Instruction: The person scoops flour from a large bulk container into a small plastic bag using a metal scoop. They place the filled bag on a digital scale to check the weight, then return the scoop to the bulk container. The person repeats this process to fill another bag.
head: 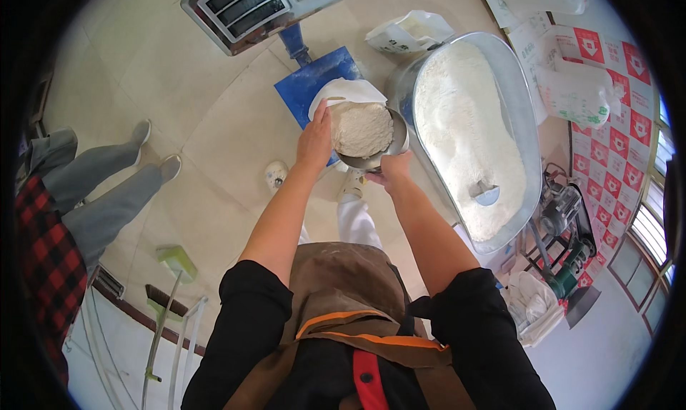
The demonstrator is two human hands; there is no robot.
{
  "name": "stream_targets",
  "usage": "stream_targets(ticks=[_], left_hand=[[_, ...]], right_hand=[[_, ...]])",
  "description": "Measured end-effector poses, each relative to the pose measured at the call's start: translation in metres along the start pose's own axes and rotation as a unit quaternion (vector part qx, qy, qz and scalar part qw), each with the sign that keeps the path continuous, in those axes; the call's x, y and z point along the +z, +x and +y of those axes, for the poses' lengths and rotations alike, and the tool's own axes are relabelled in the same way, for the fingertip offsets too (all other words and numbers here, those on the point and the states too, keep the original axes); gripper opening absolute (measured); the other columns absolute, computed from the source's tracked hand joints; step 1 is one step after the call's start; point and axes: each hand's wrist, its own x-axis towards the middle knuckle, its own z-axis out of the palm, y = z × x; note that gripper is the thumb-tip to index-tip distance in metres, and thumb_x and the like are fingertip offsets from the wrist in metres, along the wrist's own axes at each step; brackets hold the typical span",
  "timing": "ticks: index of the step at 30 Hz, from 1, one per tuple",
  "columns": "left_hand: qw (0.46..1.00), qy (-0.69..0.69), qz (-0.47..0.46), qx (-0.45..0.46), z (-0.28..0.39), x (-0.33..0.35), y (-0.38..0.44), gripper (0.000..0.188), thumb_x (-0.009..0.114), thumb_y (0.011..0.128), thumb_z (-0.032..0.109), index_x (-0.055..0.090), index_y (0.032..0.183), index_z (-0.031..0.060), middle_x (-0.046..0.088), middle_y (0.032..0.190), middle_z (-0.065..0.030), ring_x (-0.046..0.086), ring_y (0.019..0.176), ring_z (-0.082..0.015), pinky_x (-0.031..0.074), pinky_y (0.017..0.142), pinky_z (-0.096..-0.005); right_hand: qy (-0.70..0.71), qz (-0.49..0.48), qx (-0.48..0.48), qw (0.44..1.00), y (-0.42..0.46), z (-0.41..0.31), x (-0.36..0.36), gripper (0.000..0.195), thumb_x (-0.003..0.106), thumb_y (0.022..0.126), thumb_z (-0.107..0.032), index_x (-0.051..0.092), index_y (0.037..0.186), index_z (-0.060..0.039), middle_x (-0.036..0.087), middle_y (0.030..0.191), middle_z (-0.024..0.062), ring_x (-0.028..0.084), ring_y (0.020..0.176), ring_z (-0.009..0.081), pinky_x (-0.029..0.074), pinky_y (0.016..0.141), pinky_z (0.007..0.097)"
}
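My right hand grips the near right side of a round metal bowl heaped with flour. At the bowl's left, my left hand holds the edge of a white bag whose mouth lies against the flour. Bag and bowl are over the blue platform of a floor scale; whether they rest on it I cannot tell. To the right stands a large metal tub of pale flour, with a metal scoop lying in it.
The scale's display is at the top. An open white sack stands behind the tub. A motor-driven machine is at the right, by bagged goods. Another person stands at the left, near a broom and a green-headed cleaning tool.
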Motion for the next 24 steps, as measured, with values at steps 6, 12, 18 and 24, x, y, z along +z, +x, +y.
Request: stream_targets(ticks=[6, 12, 18, 24], left_hand=[[1.0, 0.019, -0.02, -0.013, 0.004, -0.002, 0.002, 0.05, 0.046, 0.08, -0.006, 0.039, 0.129, -0.0023, 0.027, 0.145, -0.0062, 0.059, 0.09, -0.029, 0.05, 0.078, -0.0384], [0.998, 0.028, -0.047, -0.023, 0.009, -0.007, 0.003, 0.05, 0.044, 0.082, -0.003, 0.036, 0.131, -0.0013, 0.027, 0.145, -0.0068, 0.059, 0.091, -0.0295, 0.05, 0.078, -0.0397], [0.999, 0.008, -0.045, -0.025, 0.007, -0.003, 0.004, 0.059, 0.046, 0.073, -0.007, 0.035, 0.131, -0.0015, 0.025, 0.146, -0.0087, 0.052, 0.111, -0.0309, 0.048, 0.084, -0.0383], [1.0, 0.01, -0.011, 0.008, -0.001, -0.001, 0.004, 0.062, 0.047, 0.073, -0.007, 0.034, 0.133, -0.0001, 0.023, 0.147, -0.0088, 0.049, 0.114, -0.0301, 0.048, 0.085, -0.0375]], right_hand=[[-0.046, 0.012, -0.032, 0.998, -0.001, 0.0, 0.0, 0.047, 0.049, 0.08, 0.0, 0.024, 0.12, -0.0059, 0.038, 0.126, 0.0194, 0.055, 0.101, 0.0375, 0.059, 0.063, 0.0423], [-0.046, 0.006, -0.028, 0.999, -0.01, -0.015, -0.003, 0.049, 0.047, 0.081, -0.001, 0.022, 0.123, -0.0059, 0.038, 0.128, 0.0207, 0.056, 0.1, 0.0375, 0.059, 0.062, 0.0418], [-0.075, 0.016, -0.053, 0.996, 0.001, -0.019, -0.001, 0.044, 0.041, 0.08, 0.004, 0.025, 0.118, -0.009, 0.045, 0.116, 0.0192, 0.063, 0.082, 0.0336, 0.059, 0.055, 0.0391], [-0.053, -0.009, -0.059, 0.997, 0.004, -0.009, -0.015, 0.044, 0.039, 0.081, 0.003, 0.024, 0.12, -0.0107, 0.045, 0.117, 0.0189, 0.063, 0.082, 0.0335, 0.06, 0.058, 0.0396]])
